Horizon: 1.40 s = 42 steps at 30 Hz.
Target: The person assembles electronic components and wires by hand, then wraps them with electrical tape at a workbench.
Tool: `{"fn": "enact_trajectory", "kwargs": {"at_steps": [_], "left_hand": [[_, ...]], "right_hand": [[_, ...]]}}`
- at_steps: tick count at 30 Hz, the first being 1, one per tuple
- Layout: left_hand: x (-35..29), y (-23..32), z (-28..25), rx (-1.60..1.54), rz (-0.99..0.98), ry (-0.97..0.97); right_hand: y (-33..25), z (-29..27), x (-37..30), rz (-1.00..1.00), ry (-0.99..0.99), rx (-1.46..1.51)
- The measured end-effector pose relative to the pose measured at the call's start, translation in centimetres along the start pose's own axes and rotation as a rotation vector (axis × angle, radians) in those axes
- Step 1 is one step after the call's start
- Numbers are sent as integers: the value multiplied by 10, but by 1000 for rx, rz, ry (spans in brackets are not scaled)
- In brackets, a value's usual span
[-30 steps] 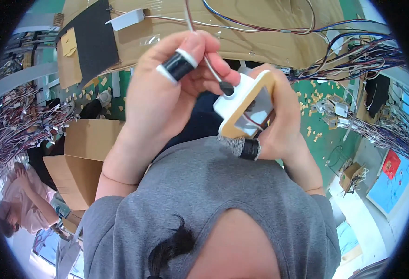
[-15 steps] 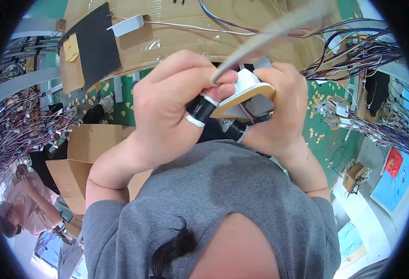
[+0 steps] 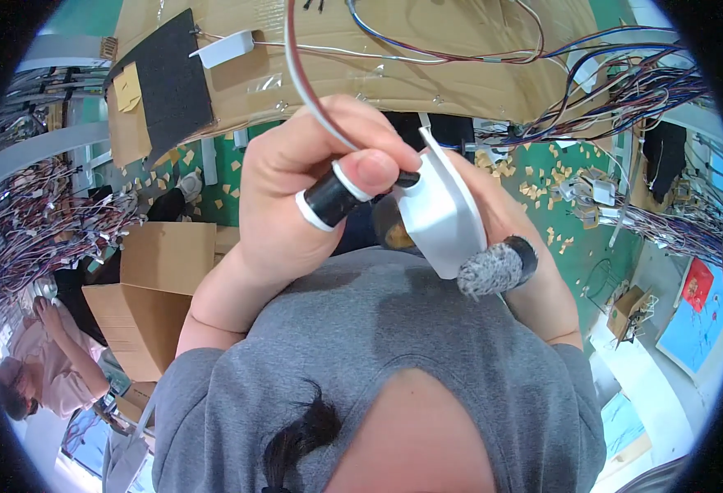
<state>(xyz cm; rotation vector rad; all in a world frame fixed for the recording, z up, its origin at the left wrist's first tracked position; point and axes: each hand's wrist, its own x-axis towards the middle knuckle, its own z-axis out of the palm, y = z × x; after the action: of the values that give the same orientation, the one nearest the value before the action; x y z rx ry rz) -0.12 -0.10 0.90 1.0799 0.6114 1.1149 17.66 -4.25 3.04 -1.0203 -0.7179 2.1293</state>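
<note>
In front of my chest, my right hand (image 3: 499,205) grips a white plastic housing (image 3: 435,220) with a flat flange along one side. Its thumb wears a grey fuzzy cover (image 3: 493,269) held by black tape, and its other fingers are mostly hidden behind the housing. My left hand (image 3: 283,185) pinches a thin red-and-white cable (image 3: 302,78) close to a short black sleeve (image 3: 408,178) at the housing's end. Black tape with white edges wraps the left thumb. From the pinch, the cable arcs up past the top of the picture.
Ahead is a cardboard-covered table (image 3: 337,82) carrying a black sheet (image 3: 168,90), another white housing (image 3: 228,49) with its cable, and a wire bundle (image 3: 624,90) at right. An open carton (image 3: 144,287) stands left. Beyond it a person (image 3: 57,353) works beside hanging wires.
The housing has turned, so its rounded white outside now shows instead of its tan-backed flange. My left fingers have moved to the cable's end at the housing; the cable has swung left.
</note>
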Motion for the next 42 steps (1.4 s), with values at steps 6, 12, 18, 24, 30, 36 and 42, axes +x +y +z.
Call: {"fn": "enact_trajectory", "kwargs": {"at_steps": [6,12,18,24,30,36,42], "left_hand": [[5,10,-4,825,862,-231],[-14,4,7,197,-29,-48],[-2,17,8,293,-224,-71],[6,15,2,891,455,-237],[9,8,1,855,693,-255],[6,12,8,-420,-580,-28],[1,17,13,37,-318,-49]], "right_hand": [[-7,-2,-6,96,-35,34],[-1,-14,-2,-404,117,-782],[-4,-23,5,-1021,270,-1520],[-2,-15,3,-911,349,-1388],[-4,-8,-7,-288,118,-572],[-2,-27,1,-605,170,-1113],[-4,-24,4,-958,353,-1513]]}}
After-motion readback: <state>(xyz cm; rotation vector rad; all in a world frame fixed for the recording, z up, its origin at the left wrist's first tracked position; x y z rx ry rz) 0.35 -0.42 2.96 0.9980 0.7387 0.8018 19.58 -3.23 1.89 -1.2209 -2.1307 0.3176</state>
